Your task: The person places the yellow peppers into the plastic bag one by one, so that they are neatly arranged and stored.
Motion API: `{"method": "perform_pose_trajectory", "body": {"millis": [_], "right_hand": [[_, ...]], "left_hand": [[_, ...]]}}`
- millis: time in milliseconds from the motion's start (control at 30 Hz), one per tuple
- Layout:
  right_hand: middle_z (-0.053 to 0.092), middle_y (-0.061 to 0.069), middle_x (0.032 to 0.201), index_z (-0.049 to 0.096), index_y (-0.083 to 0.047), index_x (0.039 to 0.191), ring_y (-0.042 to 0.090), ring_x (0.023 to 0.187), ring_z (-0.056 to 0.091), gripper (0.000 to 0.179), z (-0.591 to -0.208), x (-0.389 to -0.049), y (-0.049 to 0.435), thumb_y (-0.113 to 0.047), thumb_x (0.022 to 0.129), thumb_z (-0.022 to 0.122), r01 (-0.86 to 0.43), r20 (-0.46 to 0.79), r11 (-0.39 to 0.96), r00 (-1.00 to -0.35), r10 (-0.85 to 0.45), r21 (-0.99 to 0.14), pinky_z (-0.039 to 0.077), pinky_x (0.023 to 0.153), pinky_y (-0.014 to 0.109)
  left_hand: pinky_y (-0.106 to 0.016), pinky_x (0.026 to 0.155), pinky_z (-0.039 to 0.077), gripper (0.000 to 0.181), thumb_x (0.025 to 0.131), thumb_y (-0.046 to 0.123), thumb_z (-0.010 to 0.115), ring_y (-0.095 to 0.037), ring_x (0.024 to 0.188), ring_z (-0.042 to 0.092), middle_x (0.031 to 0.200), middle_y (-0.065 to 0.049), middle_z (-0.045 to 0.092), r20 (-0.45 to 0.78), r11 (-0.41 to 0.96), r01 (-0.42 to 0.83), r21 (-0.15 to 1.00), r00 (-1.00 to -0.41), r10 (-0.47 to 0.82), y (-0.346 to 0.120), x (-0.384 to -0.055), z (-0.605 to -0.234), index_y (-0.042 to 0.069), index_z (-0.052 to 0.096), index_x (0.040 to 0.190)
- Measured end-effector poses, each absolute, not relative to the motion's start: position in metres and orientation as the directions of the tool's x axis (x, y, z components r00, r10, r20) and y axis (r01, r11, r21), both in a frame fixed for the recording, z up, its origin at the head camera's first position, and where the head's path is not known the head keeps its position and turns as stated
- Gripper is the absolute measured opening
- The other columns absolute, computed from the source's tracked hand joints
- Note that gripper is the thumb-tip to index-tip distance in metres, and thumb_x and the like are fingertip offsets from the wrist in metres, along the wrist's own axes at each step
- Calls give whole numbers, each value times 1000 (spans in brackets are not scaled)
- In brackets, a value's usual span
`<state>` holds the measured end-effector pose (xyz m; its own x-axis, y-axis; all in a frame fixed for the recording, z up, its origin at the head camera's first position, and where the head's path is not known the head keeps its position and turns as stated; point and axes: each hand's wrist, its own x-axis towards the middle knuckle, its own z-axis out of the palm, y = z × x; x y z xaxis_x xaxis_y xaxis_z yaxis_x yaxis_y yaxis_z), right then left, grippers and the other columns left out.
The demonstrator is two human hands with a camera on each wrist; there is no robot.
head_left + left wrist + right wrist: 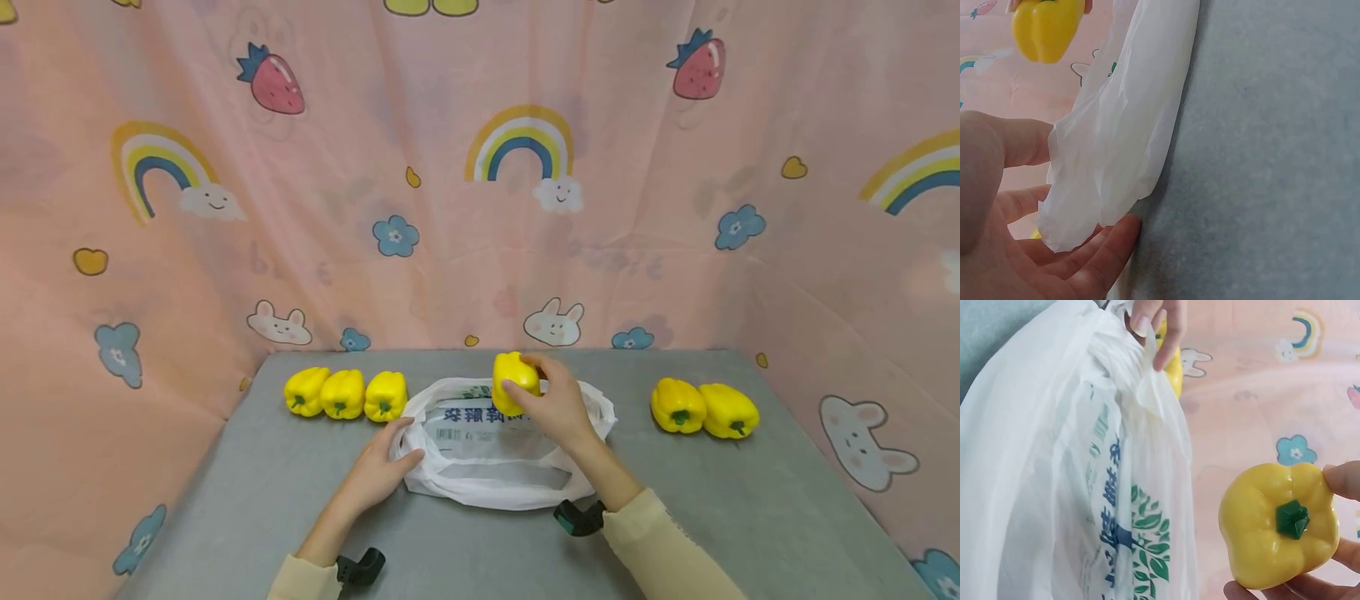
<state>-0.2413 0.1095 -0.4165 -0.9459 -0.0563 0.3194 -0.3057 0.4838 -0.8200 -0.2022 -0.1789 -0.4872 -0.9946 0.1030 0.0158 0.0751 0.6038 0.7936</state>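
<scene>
A white plastic bag [495, 492] with dark printing and a green leaf pattern lies on the grey table, its mouth spread wide. My left hand [380, 468] holds the bag's left edge, thumb on one side and fingers on the other; the left wrist view shows the thin film [1129, 112] between them. Over the far side of the bag's opening, my right hand [558, 404] grips a yellow bell pepper [513, 382] between thumb and fingers. Its green stem [1292, 519] faces the camera in the right wrist view.
To the left of the bag stand three yellow bell peppers [343, 395] in a row, the nearest close to my left fingers. Two more yellow peppers [678, 405] sit side by side on the right. A pink patterned curtain [450, 292] borders the table [247, 517] behind and at the sides.
</scene>
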Motion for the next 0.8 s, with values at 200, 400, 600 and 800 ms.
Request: {"method": "perform_pose_trajectory", "body": {"millis": [200,400,600,800], "right_hand": [[61,15,130,59,-3,136,30,113,58,56,-424,-244,98,-29,91,77,-304,312,466,-948,-63,-831,54,96,47],[62,14,129,59,-2,136,29,112,59,54,-432,-247,87,-28,91,77,-308,302,446,-949,-88,-840,53,96,46],[62,13,129,59,-1,135,28,111,59,54,-439,-251,75,-27,91,77,-287,264,423,-958,-113,-860,52,98,45],[62,12,127,60,-3,134,27,110,60,53,-444,-253,65,-26,91,78,-265,233,431,-964,-126,-863,53,97,45]], "left_hand": [[-67,113,29,56,97,28,68,-44,142,39,155,-21,43,15,600,73,797,-995,101,-179,-203,-489,13,50,148],[-67,113,29,56,97,29,69,-43,142,39,154,-21,43,13,601,73,796,-995,103,-180,-204,-489,14,50,148],[-67,112,29,56,98,29,68,-44,142,39,154,-21,43,11,608,69,791,-995,98,-181,-203,-488,14,50,148],[-66,112,30,55,97,28,68,-44,142,39,154,-21,44,24,608,82,790,-994,103,-180,-204,-488,14,50,148]]}}
